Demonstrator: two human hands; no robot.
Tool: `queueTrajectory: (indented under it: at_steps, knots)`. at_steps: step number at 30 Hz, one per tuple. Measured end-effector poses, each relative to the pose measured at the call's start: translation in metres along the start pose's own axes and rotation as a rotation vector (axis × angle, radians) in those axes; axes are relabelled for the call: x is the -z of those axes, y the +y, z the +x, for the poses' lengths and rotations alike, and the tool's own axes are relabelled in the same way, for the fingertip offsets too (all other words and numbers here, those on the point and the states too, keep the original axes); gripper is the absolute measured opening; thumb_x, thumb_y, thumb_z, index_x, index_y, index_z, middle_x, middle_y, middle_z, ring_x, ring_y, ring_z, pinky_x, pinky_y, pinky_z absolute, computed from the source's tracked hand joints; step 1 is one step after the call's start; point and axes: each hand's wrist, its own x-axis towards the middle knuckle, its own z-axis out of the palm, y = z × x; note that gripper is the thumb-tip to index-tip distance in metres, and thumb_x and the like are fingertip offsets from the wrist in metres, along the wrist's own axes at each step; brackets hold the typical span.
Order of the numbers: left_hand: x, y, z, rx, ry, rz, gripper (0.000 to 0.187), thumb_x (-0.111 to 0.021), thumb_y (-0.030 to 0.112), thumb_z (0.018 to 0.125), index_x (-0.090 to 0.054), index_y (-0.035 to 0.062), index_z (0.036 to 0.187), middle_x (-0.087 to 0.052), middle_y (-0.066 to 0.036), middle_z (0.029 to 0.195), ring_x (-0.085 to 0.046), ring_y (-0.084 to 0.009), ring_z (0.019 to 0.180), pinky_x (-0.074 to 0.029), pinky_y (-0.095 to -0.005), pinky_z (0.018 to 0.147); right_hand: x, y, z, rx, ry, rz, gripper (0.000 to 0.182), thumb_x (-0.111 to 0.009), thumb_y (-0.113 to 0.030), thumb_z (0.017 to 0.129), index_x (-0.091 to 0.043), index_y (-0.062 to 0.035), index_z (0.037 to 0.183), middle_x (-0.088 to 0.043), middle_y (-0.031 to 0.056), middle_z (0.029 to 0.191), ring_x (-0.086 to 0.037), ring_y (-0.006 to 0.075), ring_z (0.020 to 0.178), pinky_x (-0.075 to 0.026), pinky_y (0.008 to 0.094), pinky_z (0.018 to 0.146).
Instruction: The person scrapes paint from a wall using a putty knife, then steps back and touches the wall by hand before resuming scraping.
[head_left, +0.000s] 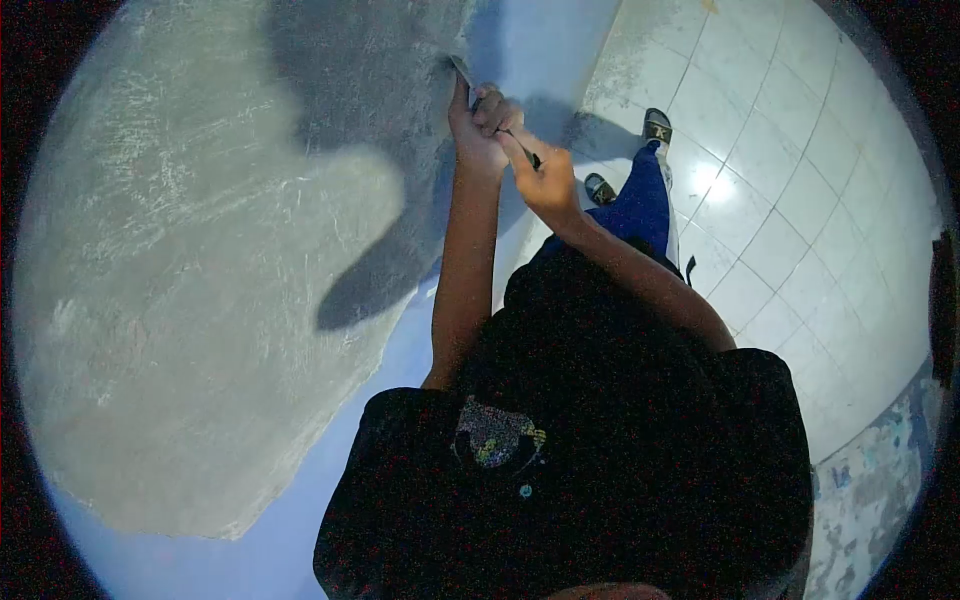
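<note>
A scraper with a thin flat metal blade [461, 69] and a dark handle reaches up to the wall, its tip at the grey surface or very close to it. My left hand [482, 128] is closed around its front part near the blade, the thumb pointing up along it. Just behind, my right hand [546, 185] grips the rear of the handle, whose dark end shows between the fingers. Much of the handle is hidden by my hands. Bare grey plaster [230, 330] covers most of the wall, bordered by light blue paint [555, 45].
White floor tiles [780, 180] lie to the right, with whitish dust near the wall's foot. My feet in dark sandals [657, 126] stand close to the wall. A patchy blue-grey surface [870, 480] is at the lower right. Shadows fall across the plaster.
</note>
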Motion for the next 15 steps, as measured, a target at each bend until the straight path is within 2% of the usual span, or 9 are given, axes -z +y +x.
queueTrajectory:
  at_steps: [5, 7, 8, 10, 14, 15]
  knots:
    - [-0.012, 0.0, 0.014, -0.041, 0.098, 0.15, 0.055, -0.038, 0.051, 0.086, -0.052, 0.0074, 0.055, -0.034, 0.001, 0.036, -0.024, -0.0109, 0.028, -0.025, -0.0258, 0.032, 0.002, 0.01, 0.006, 0.03, 0.011, -0.075, 0.018, -0.053, -0.015, 0.085, -0.059, 0.0022, 0.086, -0.041, 0.0057, 0.052, -0.037, 0.0058, 0.052, -0.033, 0.0251, 0.045]
    - [-0.012, -0.009, 0.006, -0.112, 0.158, 0.155, 0.055, -0.038, 0.051, 0.086, -0.052, 0.0077, 0.054, -0.034, 0.001, 0.036, -0.023, -0.0113, 0.027, -0.024, -0.0263, 0.03, 0.002, 0.014, 0.009, 0.065, 0.002, 0.011, 0.02, -0.055, -0.016, 0.083, -0.059, 0.0005, 0.093, -0.043, 0.0133, 0.054, -0.039, 0.0106, 0.047, -0.035, 0.0264, 0.045]
    - [-0.002, -0.014, -0.013, -0.13, 0.124, 0.119, 0.055, -0.037, 0.05, 0.086, -0.052, 0.0079, 0.053, -0.033, 0.001, 0.035, -0.023, -0.0112, 0.027, -0.025, -0.0266, 0.03, 0.004, 0.014, -0.001, 0.067, -0.011, 0.054, 0.023, -0.055, -0.017, 0.082, -0.06, -0.0003, 0.096, -0.044, 0.017, 0.055, -0.04, 0.013, 0.045, -0.036, 0.0271, 0.045]
    - [-0.005, -0.008, -0.005, -0.142, -0.045, 0.094, 0.055, -0.037, 0.05, 0.086, -0.051, 0.0083, 0.052, -0.032, 0.001, 0.035, -0.023, -0.011, 0.026, -0.026, -0.0271, 0.029, -0.001, 0.024, 0.003, 0.103, 0.013, -0.054, 0.021, -0.055, -0.017, 0.082, -0.06, -0.0012, 0.094, -0.046, 0.0182, 0.057, -0.04, 0.013, 0.046, -0.037, 0.0281, 0.046]
    - [-0.015, -0.001, 0.029, -0.08, 0.149, 0.18, 0.052, -0.036, 0.049, 0.087, -0.053, 0.0078, 0.059, -0.032, 0.001, 0.035, -0.022, -0.0102, 0.025, -0.028, -0.0261, 0.027, -0.007, 0.028, 0.014, 0.029, 0.076, -0.07, 0.019, -0.055, -0.018, 0.082, -0.06, -0.0023, 0.092, -0.051, 0.0226, 0.065, -0.047, 0.0148, 0.048, -0.04, 0.031, 0.049]
    - [-0.013, -0.001, 0.02, -0.078, 0.016, 0.174, 0.051, -0.037, 0.049, 0.086, -0.055, 0.0071, 0.063, -0.035, 0.001, 0.037, -0.023, -0.0097, 0.025, -0.028, -0.0246, 0.029, -0.004, 0.027, 0.01, 0.012, 0.05, -0.077, 0.019, -0.055, -0.018, 0.082, -0.06, -0.0022, 0.092, -0.052, 0.0227, 0.066, -0.049, 0.0155, 0.05, -0.04, 0.0309, 0.05]
